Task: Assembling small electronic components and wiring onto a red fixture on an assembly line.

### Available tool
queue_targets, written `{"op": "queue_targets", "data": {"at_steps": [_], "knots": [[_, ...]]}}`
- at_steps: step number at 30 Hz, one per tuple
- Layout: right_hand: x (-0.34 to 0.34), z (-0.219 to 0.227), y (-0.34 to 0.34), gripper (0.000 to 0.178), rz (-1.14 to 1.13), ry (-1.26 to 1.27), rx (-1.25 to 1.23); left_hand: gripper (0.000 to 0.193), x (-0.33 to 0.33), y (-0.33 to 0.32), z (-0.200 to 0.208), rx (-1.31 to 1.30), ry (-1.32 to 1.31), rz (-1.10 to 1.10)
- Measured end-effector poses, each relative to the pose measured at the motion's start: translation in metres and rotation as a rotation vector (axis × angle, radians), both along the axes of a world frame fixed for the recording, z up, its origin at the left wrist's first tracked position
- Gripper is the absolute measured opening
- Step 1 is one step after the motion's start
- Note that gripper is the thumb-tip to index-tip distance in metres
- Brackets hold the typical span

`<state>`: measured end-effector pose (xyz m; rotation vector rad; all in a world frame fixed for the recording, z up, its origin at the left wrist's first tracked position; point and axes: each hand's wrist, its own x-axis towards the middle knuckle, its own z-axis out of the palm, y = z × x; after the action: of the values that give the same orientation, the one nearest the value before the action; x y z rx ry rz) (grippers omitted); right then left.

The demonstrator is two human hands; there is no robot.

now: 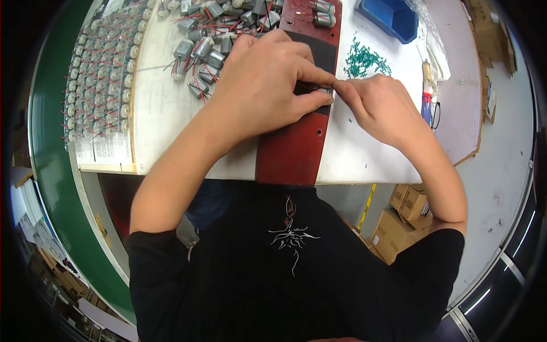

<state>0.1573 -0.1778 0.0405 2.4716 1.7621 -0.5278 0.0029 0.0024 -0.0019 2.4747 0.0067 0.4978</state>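
My left hand (268, 85) is closed over the red board (290, 154), thumb and forefinger curled round a small grey metal piece that looks like a motor (325, 90). Most of it is hidden under the fingers. My right hand (382, 105) meets it from the other side, thumb and forefinger pinched together at the left fingertips. Whatever sits in that pinch is too small to make out. A black pad (322, 54) lies on the board beneath my left hand. To the left is a heap of small motors (202, 48) with red wires.
Rows of motors with pale round ends (102, 74) stand at the far left. A few motors (325, 14) sit on the board's far end. Tiny green pieces (364, 60) are scattered right of it, near a blue bin (390, 20). A red-and-blue-handled tool (427, 102) lies farther right.
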Motion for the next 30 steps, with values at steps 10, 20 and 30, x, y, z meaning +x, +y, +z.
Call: {"op": "queue_targets", "data": {"at_steps": [10,20,30], "knots": [[-0.039,-0.025,0.008,0.026,-0.039,0.206,0.727,0.024,-0.011,0.039,-0.002,0.123,-0.250,0.333],[0.019,-0.028,0.032,0.024,-0.077,-0.094,1.103,0.024,-0.001,0.031,0.002,0.264,-0.090,0.582],[0.041,-0.007,-0.047,0.016,-0.343,0.446,0.413,0.028,0.018,0.033,0.004,0.409,-0.188,0.603]]}}
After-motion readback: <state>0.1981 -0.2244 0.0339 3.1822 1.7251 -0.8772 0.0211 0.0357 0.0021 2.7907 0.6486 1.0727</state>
